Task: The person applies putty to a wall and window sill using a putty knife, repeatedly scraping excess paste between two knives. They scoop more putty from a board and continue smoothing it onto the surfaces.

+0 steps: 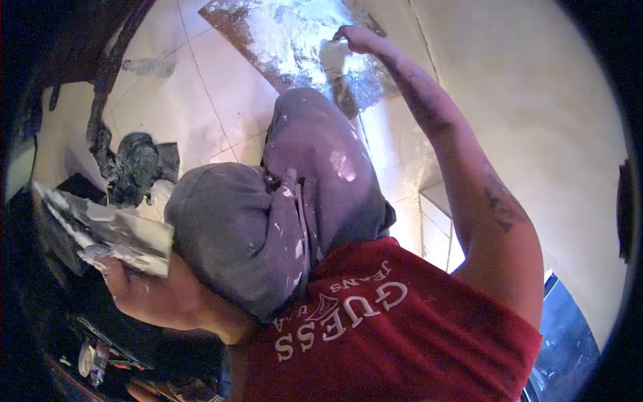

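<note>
My left hand (151, 295) is raised at the left, its fingers closed on a flat plastering trowel (151, 238). White and grey plaster is smeared over the blade. My right arm reaches out to the top, where my right hand (362, 40) is closed on a pale, plaster-coated tool (333, 57); its exact kind is hard to make out. That hand is over a dark board (261, 57) thickly covered with white plaster, which lies on the floor under bright light.
My bent knees (311, 127) in paint-spotted grey trousers are between the hands. A clear plastic bottle (149, 67) lies on the tiled floor (207, 100). A crumpled black bag (137, 164) is at the left. A pale wall (529, 100) rises along the right, with a blue object (566, 342) lower down.
</note>
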Motion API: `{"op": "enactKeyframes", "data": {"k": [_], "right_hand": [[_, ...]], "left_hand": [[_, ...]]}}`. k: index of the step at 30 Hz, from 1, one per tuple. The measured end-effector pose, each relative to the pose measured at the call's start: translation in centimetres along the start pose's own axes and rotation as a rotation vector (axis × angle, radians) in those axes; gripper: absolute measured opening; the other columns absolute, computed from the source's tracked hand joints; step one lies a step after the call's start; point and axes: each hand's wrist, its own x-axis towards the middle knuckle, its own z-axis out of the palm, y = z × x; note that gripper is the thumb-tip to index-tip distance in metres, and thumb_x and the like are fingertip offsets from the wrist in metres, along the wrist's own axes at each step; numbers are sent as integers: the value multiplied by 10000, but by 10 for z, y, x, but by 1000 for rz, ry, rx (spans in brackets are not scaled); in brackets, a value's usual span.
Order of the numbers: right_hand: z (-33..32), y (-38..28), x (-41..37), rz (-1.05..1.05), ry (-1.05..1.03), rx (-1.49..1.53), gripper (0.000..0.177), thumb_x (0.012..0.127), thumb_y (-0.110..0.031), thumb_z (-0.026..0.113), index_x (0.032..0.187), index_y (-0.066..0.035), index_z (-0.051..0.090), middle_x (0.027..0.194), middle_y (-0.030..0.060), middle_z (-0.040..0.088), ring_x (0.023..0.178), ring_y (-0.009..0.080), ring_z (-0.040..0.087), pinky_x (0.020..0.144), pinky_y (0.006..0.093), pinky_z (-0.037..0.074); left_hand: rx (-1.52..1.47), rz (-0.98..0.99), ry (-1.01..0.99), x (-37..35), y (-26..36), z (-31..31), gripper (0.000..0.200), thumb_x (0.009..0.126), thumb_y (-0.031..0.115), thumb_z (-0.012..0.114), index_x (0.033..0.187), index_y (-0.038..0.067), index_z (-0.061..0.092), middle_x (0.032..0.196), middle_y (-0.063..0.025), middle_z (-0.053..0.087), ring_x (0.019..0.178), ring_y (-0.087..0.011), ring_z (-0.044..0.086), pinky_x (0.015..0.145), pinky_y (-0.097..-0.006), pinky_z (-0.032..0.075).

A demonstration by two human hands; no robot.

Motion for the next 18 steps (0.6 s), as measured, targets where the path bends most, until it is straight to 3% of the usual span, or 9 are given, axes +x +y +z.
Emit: {"op": "enactKeyframes", "data": {"k": [3, 5, 7, 10, 12, 13, 15, 17, 18], "right_hand": [[14, -30, 3, 113, -41, 55, 375, 719, 2, 429, 1048, -107, 571, 1063, 58, 548, 937, 301, 553, 759, 422, 475], [34, -46, -10, 126, 67, -96, 269, 797, -113, 431, 1035, -127, 557, 1031, 26, 539, 930, 248, 562, 704, 419, 492], [35, -49, -17, 102, -29, -194, 217, 821, -191, 454, 995, -120, 562, 1011, 26, 533, 891, 234, 566, 677, 422, 492], [33, -40, -27, 98, -93, -104, 238, 799, -142, 469, 1004, -120, 588, 995, 77, 572, 888, 256, 570, 720, 415, 482], [20, -22, -16, 74, -189, 13, 304, 754, -77, 472, 1032, -113, 589, 977, 113, 599, 903, 281, 572, 752, 391, 473], [19, -10, -5, 4, -233, 33, 343, 727, -47, 470, 1043, -107, 588, 966, 131, 608, 909, 294, 572, 768, 377, 467], [-3, -21, -2, 202, -160, 101, 338, 707, -31, 455, 1013, -86, 589, 935, 141, 601, 885, 316, 571, 764, 386, 461], [21, -29, 3, 156, -70, 19, 336, 740, -51, 453, 1048, -108, 572, 983, 111, 573, 913, 303, 561, 759, 409, 465], [31, -38, -8, 200, -29, -43, 332, 759, -73, 454, 1071, -120, 557, 1019, 92, 552, 940, 290, 552, 768, 425, 462]], "left_hand": [[108, 162, -21, 6, 4, 10, 352, 758, -37, 566, 1088, -129, 481, 1074, -174, 556, 936, -219, 551, 857, -316, 433], [-54, 57, -71, 10, 5, 17, 340, 764, -10, 567, 1081, -111, 496, 1062, -176, 562, 927, -218, 554, 843, -312, 438], [-219, -70, -83, 18, 5, 24, 335, 775, 23, 560, 1086, -88, 503, 1057, -177, 564, 927, -214, 553, 832, -303, 438], [263, 202, -124, 16, 21, 28, 359, 820, 109, 513, 1121, -84, 478, 1060, -173, 560, 937, -208, 545, 836, -304, 430], [-599, -157, -28, 29, 4, 38, 349, 800, 122, 535, 1059, -109, 506, 990, -171, 585, 877, -202, 561, 788, -309, 446], [-622, -160, -15, 29, 4, 39, 327, 790, 99, 548, 1032, -118, 514, 964, -176, 589, 853, -196, 562, 769, -302, 448], [-667, -165, 10, 29, 2, 40, 285, 770, 52, 573, 979, -137, 530, 912, -186, 598, 806, -184, 564, 732, -288, 451], [270, 222, -63, 20, 18, 34, 253, 789, 17, 552, 993, -130, 527, 938, -197, 589, 823, -189, 560, 749, -284, 448], [200, 261, -71, 20, 22, 33, 217, 807, -10, 531, 980, -142, 525, 925, -199, 589, 803, -192, 559, 742, -285, 451]]}}
